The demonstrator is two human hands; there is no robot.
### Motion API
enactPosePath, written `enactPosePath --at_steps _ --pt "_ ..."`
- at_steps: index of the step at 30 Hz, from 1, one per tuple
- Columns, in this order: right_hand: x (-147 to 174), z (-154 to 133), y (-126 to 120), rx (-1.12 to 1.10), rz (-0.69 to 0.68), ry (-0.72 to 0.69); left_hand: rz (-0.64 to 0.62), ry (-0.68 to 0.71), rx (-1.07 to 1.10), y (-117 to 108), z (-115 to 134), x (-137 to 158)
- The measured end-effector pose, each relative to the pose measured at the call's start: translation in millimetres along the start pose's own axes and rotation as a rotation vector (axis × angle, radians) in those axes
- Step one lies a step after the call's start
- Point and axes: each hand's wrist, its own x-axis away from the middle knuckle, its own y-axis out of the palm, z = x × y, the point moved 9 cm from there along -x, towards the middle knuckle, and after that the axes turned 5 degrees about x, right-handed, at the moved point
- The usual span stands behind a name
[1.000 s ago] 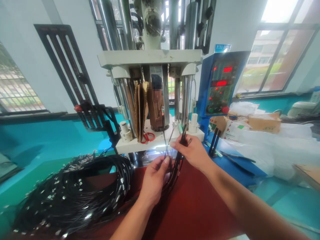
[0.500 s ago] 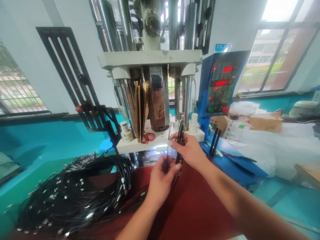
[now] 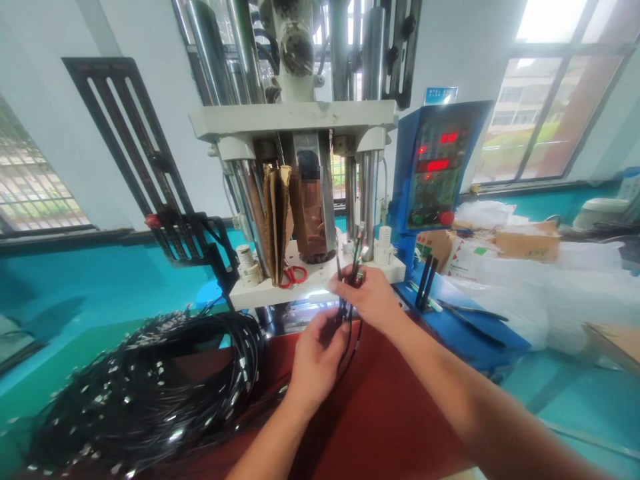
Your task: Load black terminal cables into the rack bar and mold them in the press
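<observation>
My right hand (image 3: 369, 295) grips a small bunch of black cables (image 3: 350, 267) just below their tips, which point up in front of the white base plate (image 3: 280, 292) of a vertical moulding machine (image 3: 295, 120). My left hand (image 3: 316, 360) is closed around the same cables a little lower, thumb on top. The cable lengths hang down over the red mat (image 3: 385, 413) toward me. A big coil of black cables with silver tags (image 3: 150, 380) lies left of my left hand.
Red-handled scissors (image 3: 291, 275) and folded cardboard (image 3: 277, 220) sit on the machine plate. A blue control box with red displays (image 3: 435, 173) stands to the right, two black sticks (image 3: 426, 283) below it. Plastic bags and cartons (image 3: 525, 267) fill the right bench.
Both hands have moved up and slightly left toward the machine plate. My left hand has slid along the cables and closed up under my right hand. The bunch stands more upright.
</observation>
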Motion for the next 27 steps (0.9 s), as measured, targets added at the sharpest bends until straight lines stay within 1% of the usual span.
enactPosePath --at_steps 3,5,7,9,11,13,14,16,18,21,24,27 --pt "-0.3 -1.6 2.8 0.081 0.019 0.016 -0.008 -0.012 0.009 5.0 1.4 -1.6" --pt "-0.4 2.0 2.6 0.055 0.015 0.022 0.011 -0.015 -0.007 2.9 3.0 -2.2" --pt "0.5 8.6 0.1 0.011 0.003 0.01 0.039 -0.048 0.045 -3.1 2.1 -2.4" --pt "3.0 18.4 -3.6 -0.051 -0.01 0.017 0.083 -0.116 0.211 -10.9 -2.8 -2.5" --pt "7.3 29.7 -4.3 -0.155 -0.041 0.071 0.104 -0.229 0.422 -13.3 -13.0 -1.7" --pt "11.8 35.9 0.0 -0.27 -0.086 0.128 0.097 -0.347 0.569 -8.8 -24.5 0.3" --pt "13.5 36.2 3.2 -0.313 -0.107 0.146 0.078 -0.39 0.604 -4.5 -29.1 1.4" --pt "14.7 33.7 7.6 -0.356 -0.114 0.156 0.029 -0.433 0.623 4.5 -35.5 3.6" --pt "13.6 30.8 7.7 -0.357 -0.076 0.147 -0.009 -0.45 0.622 11.5 -39.9 6.3" --pt "12.2 29.3 5.3 -0.356 -0.032 0.134 -0.026 -0.448 0.606 13.7 -41.2 9.7" --pt "12.5 22.2 8.0 -0.356 -0.09 0.082 -0.118 -0.405 0.565 18.2 -32.0 10.1" --pt "13.5 8.4 12.0 -0.304 -0.157 0.002 -0.211 -0.354 0.463 22.9 -22.3 9.4"
